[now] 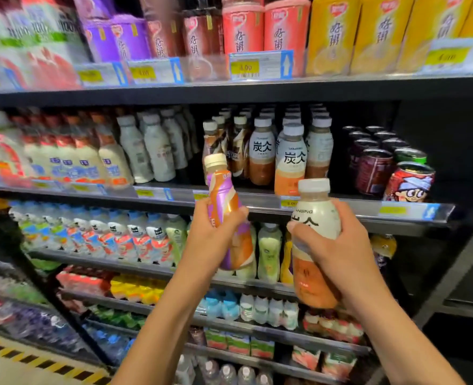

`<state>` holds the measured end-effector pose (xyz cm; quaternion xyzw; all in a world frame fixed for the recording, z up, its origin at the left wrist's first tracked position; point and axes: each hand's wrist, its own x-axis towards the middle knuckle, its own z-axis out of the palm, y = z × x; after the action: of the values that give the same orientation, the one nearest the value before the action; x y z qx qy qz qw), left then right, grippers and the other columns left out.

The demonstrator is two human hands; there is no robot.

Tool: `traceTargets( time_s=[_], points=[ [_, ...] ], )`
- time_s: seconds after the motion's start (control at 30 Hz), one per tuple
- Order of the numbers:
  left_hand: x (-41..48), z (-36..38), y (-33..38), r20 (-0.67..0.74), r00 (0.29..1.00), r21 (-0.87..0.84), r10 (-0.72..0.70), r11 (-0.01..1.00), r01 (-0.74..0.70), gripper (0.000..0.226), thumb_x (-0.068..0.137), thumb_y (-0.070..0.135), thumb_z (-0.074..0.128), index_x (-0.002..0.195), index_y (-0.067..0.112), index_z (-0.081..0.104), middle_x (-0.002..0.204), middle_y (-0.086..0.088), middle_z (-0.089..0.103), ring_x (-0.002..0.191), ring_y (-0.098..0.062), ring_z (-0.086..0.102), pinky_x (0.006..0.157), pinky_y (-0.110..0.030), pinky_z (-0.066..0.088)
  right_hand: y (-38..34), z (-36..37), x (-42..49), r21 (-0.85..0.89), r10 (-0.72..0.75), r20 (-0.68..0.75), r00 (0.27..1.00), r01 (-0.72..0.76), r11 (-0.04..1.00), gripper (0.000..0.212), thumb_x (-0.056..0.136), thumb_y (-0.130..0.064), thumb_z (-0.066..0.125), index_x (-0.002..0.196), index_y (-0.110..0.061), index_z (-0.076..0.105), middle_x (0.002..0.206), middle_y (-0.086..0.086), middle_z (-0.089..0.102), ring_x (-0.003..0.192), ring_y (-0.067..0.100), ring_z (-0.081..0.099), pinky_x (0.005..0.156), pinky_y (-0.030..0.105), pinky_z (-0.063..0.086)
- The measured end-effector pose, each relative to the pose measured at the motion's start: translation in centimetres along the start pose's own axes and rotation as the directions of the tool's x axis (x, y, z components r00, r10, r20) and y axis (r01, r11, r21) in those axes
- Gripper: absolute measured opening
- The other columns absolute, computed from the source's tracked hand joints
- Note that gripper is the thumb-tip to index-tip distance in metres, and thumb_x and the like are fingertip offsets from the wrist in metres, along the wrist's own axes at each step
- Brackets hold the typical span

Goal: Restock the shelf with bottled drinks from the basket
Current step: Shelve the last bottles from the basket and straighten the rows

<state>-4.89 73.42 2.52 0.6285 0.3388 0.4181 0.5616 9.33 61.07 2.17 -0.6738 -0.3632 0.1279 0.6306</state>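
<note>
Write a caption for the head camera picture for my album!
Restocking: the left hand holds a purple bottle, the right hand a white bottle, facing the drinks shelf.

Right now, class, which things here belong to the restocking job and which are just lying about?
Job: left hand gripping purple bottle; right hand gripping white bottle; middle shelf with matching bottles.
Lying about: cans, yellow packs, price tags.
</note>
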Motion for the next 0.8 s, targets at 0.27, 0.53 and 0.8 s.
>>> traceTargets(
  time_s=[0.27, 0.53, 0.8],
  points=[
    [8.8, 1.4, 3.2, 0.005, 0.999, 0.069, 0.035, 0.997, -0.036, 0.044, 0.069, 0.040, 0.048, 0.109, 0.021, 0.047, 0.087, 0.008, 0.056, 0.075, -0.006, 0.055, 0.067, -0.028, 0.041, -2.1, 0.3, 9.2, 0.004, -0.061, -0.148, 0.987, 0.062, 0.998, 0.033, 0.073, -0.039, 0.081, 0.099, -0.031, 0.064, 0.093, -0.008, 0.072, 0.086, 0.014, 0.070, 0.078, 0.047, 0.059],
    [14.7, 2.1, 2.1, -0.053, 0.993, 0.320, 0.102, 0.944, -0.079, 0.034, 0.089, 0.037, 0.060, 0.109, 0.014, 0.045, 0.094, 0.000, 0.058, 0.085, -0.022, 0.056, 0.069, -0.033, 0.040, -1.0, 1.3, 14.3, -0.086, -0.041, -0.220, 0.975, 0.022, 0.996, 0.033, 0.068, -0.046, 0.079, 0.089, -0.031, 0.058, 0.089, -0.010, 0.068, 0.084, 0.014, 0.067, 0.079, 0.046, 0.058],
    [17.1, 2.6, 1.3, -0.051, 0.970, 0.577, 0.239, 0.800, -0.167, 0.047, 0.084, 0.048, 0.068, 0.094, 0.009, 0.043, 0.100, -0.010, 0.058, 0.097, -0.035, 0.055, 0.083, -0.042, 0.047, -0.7, 1.4, 16.8, -0.161, -0.090, -0.337, 0.937, 0.037, 0.986, 0.051, 0.065, -0.051, 0.080, 0.101, -0.026, 0.055, 0.092, -0.009, 0.063, 0.091, 0.017, 0.064, 0.083, 0.042, 0.055]
  ],
)
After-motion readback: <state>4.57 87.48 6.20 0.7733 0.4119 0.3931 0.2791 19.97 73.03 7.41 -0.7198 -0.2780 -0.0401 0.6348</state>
